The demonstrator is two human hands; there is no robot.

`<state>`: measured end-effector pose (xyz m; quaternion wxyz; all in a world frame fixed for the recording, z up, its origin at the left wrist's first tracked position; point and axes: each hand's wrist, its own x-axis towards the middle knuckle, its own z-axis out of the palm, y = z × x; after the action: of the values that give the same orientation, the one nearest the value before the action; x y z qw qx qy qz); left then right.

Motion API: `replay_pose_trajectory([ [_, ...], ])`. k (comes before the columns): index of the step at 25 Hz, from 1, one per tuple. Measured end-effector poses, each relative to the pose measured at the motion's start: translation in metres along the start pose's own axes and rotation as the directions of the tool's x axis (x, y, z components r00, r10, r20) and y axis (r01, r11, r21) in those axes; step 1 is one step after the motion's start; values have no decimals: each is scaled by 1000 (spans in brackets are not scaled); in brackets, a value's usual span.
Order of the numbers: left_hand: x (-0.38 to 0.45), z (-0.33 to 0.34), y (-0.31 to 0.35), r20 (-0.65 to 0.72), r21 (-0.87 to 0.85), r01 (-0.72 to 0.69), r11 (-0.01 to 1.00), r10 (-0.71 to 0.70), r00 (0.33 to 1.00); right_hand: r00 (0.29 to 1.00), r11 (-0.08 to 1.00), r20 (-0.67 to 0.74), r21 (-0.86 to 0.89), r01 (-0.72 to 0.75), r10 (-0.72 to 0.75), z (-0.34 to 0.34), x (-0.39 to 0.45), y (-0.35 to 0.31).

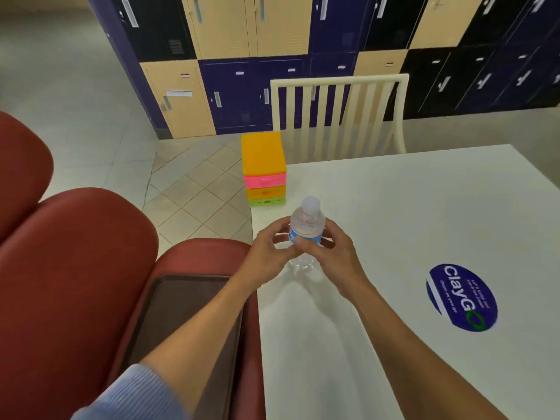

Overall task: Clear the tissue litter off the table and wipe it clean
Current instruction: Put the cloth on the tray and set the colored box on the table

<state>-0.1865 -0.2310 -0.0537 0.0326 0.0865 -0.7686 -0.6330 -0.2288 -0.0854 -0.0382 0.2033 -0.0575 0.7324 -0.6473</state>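
Observation:
A clear plastic water bottle (307, 219) with a white cap and a blue label stands near the left edge of the white table (394, 207). My left hand (269, 250) curls round it from the left and my right hand (330, 250) grips it from the right, both at label height. The bottle's lower half shows between my wrists. No tissue or cloth shows anywhere on the table.
A stack of orange, pink and green plastic boxes (264, 169) sits at the table's far left corner. A round blue sticker (462, 297) lies on the right. A cream chair (339, 113) stands behind the table, red seats (75, 268) to the left, lockers beyond.

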Motion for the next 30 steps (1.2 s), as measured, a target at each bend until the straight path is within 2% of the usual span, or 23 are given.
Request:
replay_pose_trajectory([
  [3,19,17,2,10,13,-10,1000,9,1000,999,1000,-22,2,24,-24,-17,15,5],
  [5,31,22,2,-5,61,39,997,-38,999,998,999,-53,-26,26,-27,-23,28,6],
  [7,42,20,9,-86,185,124,975,-109,990,996,998,-80,-65,23,-29,-27,46,5],
  [8,46,17,15,-141,268,132,954,-96,985,996,997,-81,-74,26,-32,-29,57,4],
  [10,53,5,30,-236,427,53,903,54,970,996,996,-75,-79,34,-40,-31,78,0],
  [13,65,-16,55,-318,594,-49,803,290,903,995,995,-81,-90,49,-56,-30,109,-5],
  [16,86,-40,63,-367,733,14,681,378,850,993,993,-93,-99,59,-69,-24,138,-10],
  [19,103,-57,55,-346,779,98,619,295,890,991,993,-110,-104,62,-74,-16,162,-17],
  [22,106,-61,43,-292,789,98,607,230,928,989,989,-118,-124,77,-91,-8,180,-21],
  [30,105,-59,27,-302,779,89,620,247,921,985,981,-99,-145,127,-142,13,211,-25],
])
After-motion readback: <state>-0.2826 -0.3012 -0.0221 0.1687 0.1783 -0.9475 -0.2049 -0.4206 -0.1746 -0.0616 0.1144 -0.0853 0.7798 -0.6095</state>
